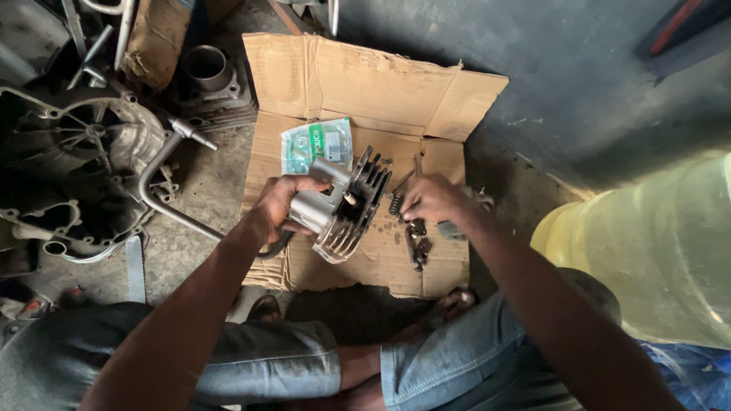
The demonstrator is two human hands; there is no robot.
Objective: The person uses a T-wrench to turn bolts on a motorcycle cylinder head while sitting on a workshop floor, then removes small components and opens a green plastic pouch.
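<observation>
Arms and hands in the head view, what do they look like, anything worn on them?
Both arms are bare up to the picture's edge: no sleeves in view, no gloves, no watch or rings visible on the left hand or right hand. Further details are too small to tell.

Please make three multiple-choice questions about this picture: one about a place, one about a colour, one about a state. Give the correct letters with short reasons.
1. Where does the green and white packet lie?
A. on the cardboard
B. on the person's knee
C. inside the yellow container

2. What colour is the big container at the right?
A. red
B. yellow
C. black

3. What is the left hand doing?
A. resting empty on the floor
B. holding the finned metal engine part
C. holding the packet

Answers:
1 A, the packet lies flat on the cardboard.
2 B, its wall is translucent yellow.
3 B, its fingers grip the finned metal engine part above the cardboard.
</observation>
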